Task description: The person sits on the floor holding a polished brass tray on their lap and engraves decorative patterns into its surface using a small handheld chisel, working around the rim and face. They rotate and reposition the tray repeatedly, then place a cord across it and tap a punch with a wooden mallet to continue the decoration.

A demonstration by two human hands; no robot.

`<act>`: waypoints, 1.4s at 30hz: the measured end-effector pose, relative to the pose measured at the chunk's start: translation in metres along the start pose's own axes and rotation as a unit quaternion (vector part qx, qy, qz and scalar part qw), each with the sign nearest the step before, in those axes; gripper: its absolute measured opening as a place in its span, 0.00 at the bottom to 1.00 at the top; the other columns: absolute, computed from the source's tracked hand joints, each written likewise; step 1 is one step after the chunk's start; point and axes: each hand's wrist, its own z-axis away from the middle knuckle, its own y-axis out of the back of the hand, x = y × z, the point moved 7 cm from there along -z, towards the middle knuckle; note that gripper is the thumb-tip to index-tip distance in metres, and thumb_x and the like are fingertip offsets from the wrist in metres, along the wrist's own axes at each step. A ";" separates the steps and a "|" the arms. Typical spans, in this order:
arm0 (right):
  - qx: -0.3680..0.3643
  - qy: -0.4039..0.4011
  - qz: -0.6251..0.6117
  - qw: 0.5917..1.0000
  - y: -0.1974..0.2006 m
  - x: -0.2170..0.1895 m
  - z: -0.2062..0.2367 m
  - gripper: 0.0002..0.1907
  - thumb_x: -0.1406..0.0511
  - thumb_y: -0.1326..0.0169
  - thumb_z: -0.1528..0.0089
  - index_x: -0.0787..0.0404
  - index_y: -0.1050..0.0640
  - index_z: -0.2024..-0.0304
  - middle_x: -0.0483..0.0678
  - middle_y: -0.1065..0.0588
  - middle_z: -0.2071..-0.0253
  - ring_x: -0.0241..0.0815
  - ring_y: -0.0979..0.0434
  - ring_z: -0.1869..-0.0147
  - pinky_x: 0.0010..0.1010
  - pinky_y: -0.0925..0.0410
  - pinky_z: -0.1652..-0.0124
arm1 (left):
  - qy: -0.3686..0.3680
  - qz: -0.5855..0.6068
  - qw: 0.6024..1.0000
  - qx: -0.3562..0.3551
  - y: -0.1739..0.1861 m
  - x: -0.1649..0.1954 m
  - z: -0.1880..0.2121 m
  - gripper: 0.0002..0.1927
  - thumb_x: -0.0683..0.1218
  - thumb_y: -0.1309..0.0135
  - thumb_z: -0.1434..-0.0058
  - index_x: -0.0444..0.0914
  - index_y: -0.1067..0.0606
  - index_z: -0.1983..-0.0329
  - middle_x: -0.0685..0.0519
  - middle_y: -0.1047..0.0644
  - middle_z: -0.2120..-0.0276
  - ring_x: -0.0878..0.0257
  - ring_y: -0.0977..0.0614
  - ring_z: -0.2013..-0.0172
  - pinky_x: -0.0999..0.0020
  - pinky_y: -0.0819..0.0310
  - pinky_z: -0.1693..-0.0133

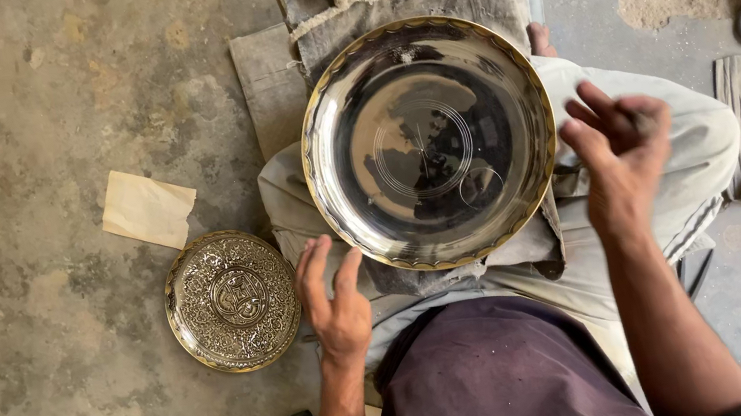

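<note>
Both hands [336, 300] [622, 148] just off plate rim [328, 195]

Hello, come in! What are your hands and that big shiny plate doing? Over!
Left hand open, empty. Right hand empty, fingers curled. Large shiny round metal plate resting on lap, between hands, untouched. Small engraved round brass plate beside left hand.

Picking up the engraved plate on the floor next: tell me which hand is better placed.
Probably left. The left hand hovers open right beside the engraved plate; the right hand is across the large shiny plate, farther away.
</note>
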 end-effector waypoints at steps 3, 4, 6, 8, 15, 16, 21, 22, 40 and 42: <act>-0.014 0.013 0.071 0.997 0.034 -0.011 0.011 0.14 0.72 0.43 0.25 0.66 0.37 0.51 0.64 0.23 0.50 0.53 0.20 0.44 0.43 0.23 0.43 | 0.038 -0.009 0.999 0.005 0.015 -0.008 -0.018 0.16 0.30 0.53 0.34 0.32 0.23 0.47 0.40 0.29 0.40 0.41 0.26 0.37 0.48 0.30 0.34; 0.001 0.001 0.105 0.994 0.047 -0.014 0.016 0.11 0.70 0.47 0.21 0.67 0.37 0.51 0.64 0.22 0.51 0.53 0.19 0.46 0.43 0.23 0.43 | 0.046 -0.011 0.999 0.009 0.019 -0.011 -0.025 0.16 0.30 0.54 0.34 0.33 0.23 0.47 0.39 0.29 0.40 0.41 0.26 0.38 0.47 0.30 0.34; 0.028 -0.018 0.144 0.989 0.067 -0.019 0.027 0.10 0.65 0.54 0.18 0.67 0.36 0.49 0.63 0.22 0.52 0.53 0.18 0.49 0.42 0.23 0.46 | 0.046 -0.014 0.999 0.021 0.023 -0.015 -0.043 0.16 0.31 0.53 0.35 0.33 0.24 0.46 0.40 0.29 0.40 0.42 0.26 0.38 0.48 0.30 0.35; 0.049 -0.038 0.157 0.986 0.081 -0.023 0.037 0.11 0.61 0.57 0.19 0.65 0.35 0.43 0.62 0.21 0.54 0.52 0.17 0.51 0.40 0.23 0.49 | 0.042 -0.009 0.999 0.018 0.019 -0.019 -0.063 0.16 0.32 0.51 0.34 0.34 0.24 0.45 0.40 0.28 0.40 0.43 0.26 0.38 0.50 0.29 0.36; 0.033 -0.039 0.188 0.981 0.073 -0.027 0.040 0.13 0.62 0.55 0.21 0.69 0.32 0.47 0.61 0.21 0.53 0.50 0.18 0.51 0.38 0.24 0.49 | -0.005 0.007 1.000 -0.023 -0.051 -0.047 -0.193 0.17 0.37 0.46 0.32 0.36 0.25 0.40 0.43 0.28 0.40 0.46 0.24 0.40 0.54 0.27 0.38; 0.025 -0.026 0.200 0.979 0.067 -0.030 0.037 0.12 0.63 0.55 0.21 0.69 0.32 0.47 0.61 0.21 0.53 0.49 0.18 0.50 0.37 0.24 0.49 | -0.028 -0.016 0.999 -0.021 -0.063 -0.049 -0.213 0.17 0.39 0.44 0.31 0.36 0.25 0.39 0.44 0.28 0.41 0.47 0.24 0.42 0.54 0.27 0.41; -0.011 0.044 0.288 0.957 0.034 -0.054 0.020 0.11 0.65 0.54 0.22 0.70 0.29 0.51 0.57 0.20 0.54 0.45 0.18 0.49 0.35 0.25 0.47 | 0.002 -0.140 0.986 -0.086 -0.100 -0.062 -0.254 0.08 0.43 0.41 0.33 0.43 0.23 0.51 0.50 0.30 0.60 0.54 0.26 0.58 0.55 0.32 0.58; -0.009 0.059 0.315 0.947 0.025 -0.059 0.015 0.10 0.66 0.53 0.22 0.70 0.28 0.51 0.56 0.19 0.54 0.44 0.18 0.50 0.34 0.25 0.47 | 0.006 -0.159 0.983 -0.096 -0.102 -0.063 -0.253 0.06 0.42 0.43 0.32 0.45 0.24 0.54 0.51 0.31 0.60 0.56 0.27 0.58 0.57 0.33 0.59; -0.174 0.178 0.543 0.802 -0.130 -0.106 -0.081 0.13 0.64 0.35 0.37 0.58 0.22 0.52 0.46 0.20 0.57 0.44 0.20 0.53 0.39 0.28 0.52 | -0.145 -0.014 0.977 -0.158 -0.012 0.006 -0.196 0.05 0.51 0.40 0.33 0.46 0.20 0.60 0.57 0.27 0.75 0.64 0.25 0.75 0.64 0.33 0.75; -0.181 0.275 0.599 0.730 -0.081 -0.114 -0.059 0.20 0.65 0.30 0.43 0.64 0.21 0.51 0.51 0.21 0.60 0.49 0.23 0.59 0.40 0.30 0.59 | -0.077 -0.045 0.982 -0.167 -0.015 -0.052 -0.179 0.03 0.46 0.40 0.34 0.43 0.21 0.61 0.54 0.25 0.70 0.53 0.21 0.65 0.52 0.31 0.60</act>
